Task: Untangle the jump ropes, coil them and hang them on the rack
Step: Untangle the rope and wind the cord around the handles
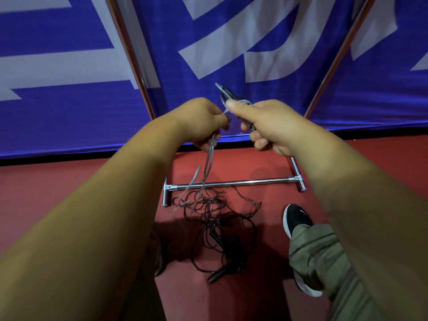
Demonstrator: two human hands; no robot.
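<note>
Standing over the heap, the person grips the dark handles (228,93) of the grey rope (209,156) in the right hand (266,126), fingers curled tight round them, while the left hand (201,122) pinches its cord, which trails down to the floor (69,193). The black ropes (215,218) lie snarled there, just in front of the foot bar of the rack (231,182). Early going, I'd say: the grey one is barely gathered, the black tangle waits, and nothing I can see hangs on the rack.
</note>
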